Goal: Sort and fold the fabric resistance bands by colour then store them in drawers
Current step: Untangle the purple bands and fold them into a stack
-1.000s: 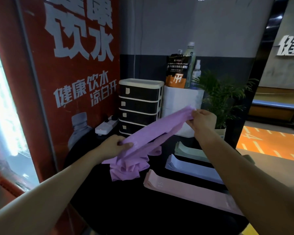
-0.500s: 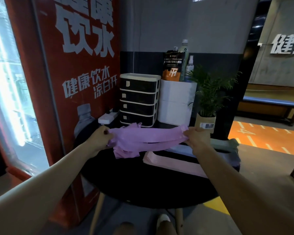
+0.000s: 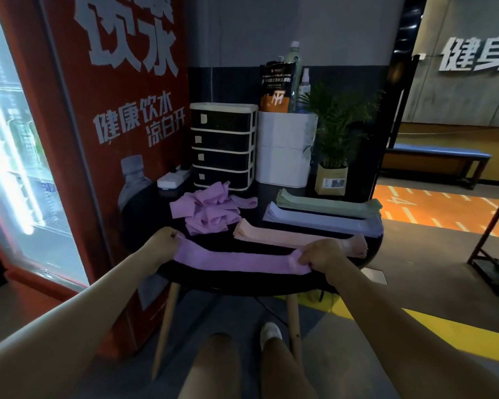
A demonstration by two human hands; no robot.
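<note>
Purple fabric resistance band (image 3: 236,259) lies stretched flat along the 6 o'clock edge of the round black surface (image 3: 213,280), running from 9 o'clock to 3 o'clock. The left hand (image 3: 163,240) pinches its left end, fingers (image 3: 175,234) curled over the cloth; the right hand (image 3: 324,254) grips its right end, fingers (image 3: 303,259) bunched round the fabric. Both ends sit at or just above the surface; whether the middle touches it fully is hard to tell.

Toward 12 o'clock from the left hand sits a crumpled heap of purple fabric bands (image 3: 208,210), unsorted and tangled. To the 3 o'clock side of that heap lie three flat stacks, each long and narrow, one behind the other: a pink stack of folded bands (image 3: 285,234) nearest the held band, then a lavender-blue stack (image 3: 323,221), then a pale green stack (image 3: 329,204) farthest back.

At 12 o'clock, behind the heap, stands a black four-drawer plastic cabinet with a cream frame (image 3: 224,145), all drawers closed. A white power strip (image 3: 173,178) rests at its 9 o'clock side. A white box (image 3: 285,148) stands at its 3 o'clock side, carrying a dark orange-marked pouch (image 3: 275,87) and bottles. A potted green plant (image 3: 333,156) stands further toward 3 o'clock. A red drinks cooler with white lettering (image 3: 113,110) fills the 9 o'clock side.
</note>
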